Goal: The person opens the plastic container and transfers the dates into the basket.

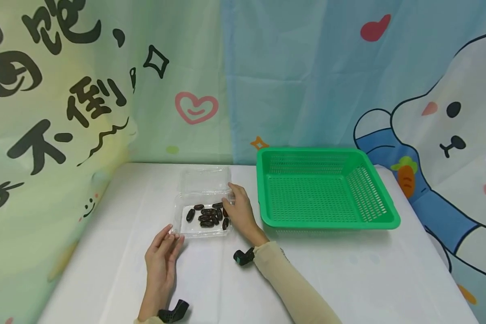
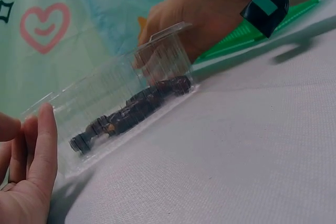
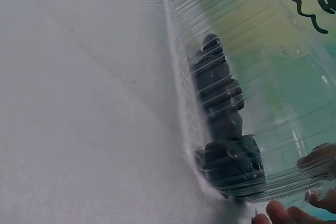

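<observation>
The clear box (image 1: 196, 230) sits on the white cloth (image 1: 308, 279) before me, its lid (image 1: 205, 180) folded back on the far side, presumably so that the dark, date-like fruits (image 1: 205, 218) lie within reach. My left hand (image 1: 161, 256), fingers nearly straight, touches the near left corner, likely to steady such light plastic. My right hand (image 1: 243, 213) bends about the right wall; I cannot tell whether it pinches. Only the head view shows the green basket (image 1: 332, 226) whole; the left wrist view shows the fruits lying low inside
</observation>
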Demonstrator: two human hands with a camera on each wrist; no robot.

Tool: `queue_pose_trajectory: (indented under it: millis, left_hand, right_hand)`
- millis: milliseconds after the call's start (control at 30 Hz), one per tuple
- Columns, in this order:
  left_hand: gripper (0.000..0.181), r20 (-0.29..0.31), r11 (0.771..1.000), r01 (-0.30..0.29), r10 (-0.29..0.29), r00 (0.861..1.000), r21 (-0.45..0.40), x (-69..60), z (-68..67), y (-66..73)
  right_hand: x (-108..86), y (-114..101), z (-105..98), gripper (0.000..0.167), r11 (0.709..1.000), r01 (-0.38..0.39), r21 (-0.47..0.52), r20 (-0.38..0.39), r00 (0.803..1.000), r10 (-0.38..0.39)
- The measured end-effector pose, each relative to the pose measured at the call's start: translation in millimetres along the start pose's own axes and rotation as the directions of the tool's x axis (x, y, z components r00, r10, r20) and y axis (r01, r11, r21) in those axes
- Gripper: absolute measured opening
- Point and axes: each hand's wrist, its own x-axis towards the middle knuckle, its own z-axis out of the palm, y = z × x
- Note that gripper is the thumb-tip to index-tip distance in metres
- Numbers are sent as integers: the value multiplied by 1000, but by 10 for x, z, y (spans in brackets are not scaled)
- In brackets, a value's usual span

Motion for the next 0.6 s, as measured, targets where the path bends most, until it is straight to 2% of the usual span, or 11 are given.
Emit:
queue_pose_trajectory:
  millis: [133,200,333,467,600]
  left_hand:
    - [32,-19,1000,4,-5,1000,-9,-18,-7,12]
    - [31,-21,1000,9,-10,1000,-9,-28,-9,18]
    - [33,-6,1000,2,-2,1000,-16,-32,-4,26]
    - [34,5,1000,-4,5,1000,-28,-23,3,22]
    - [35,13,1000,0,0,1000,-21,-18,15,2]
  right_hand:
    - [-27,-43,-14,53,995,19,-102,19,1000,-17]
    - [-53,-87,-26,52,982,43,-184,31,999,-38]
    - [-103,-192,-52,44,925,155,-348,48,988,-147]
    - [-145,-253,-66,36,836,319,-447,116,947,-300]
    - [-181,-260,-80,35,765,443,-467,241,896,-372]
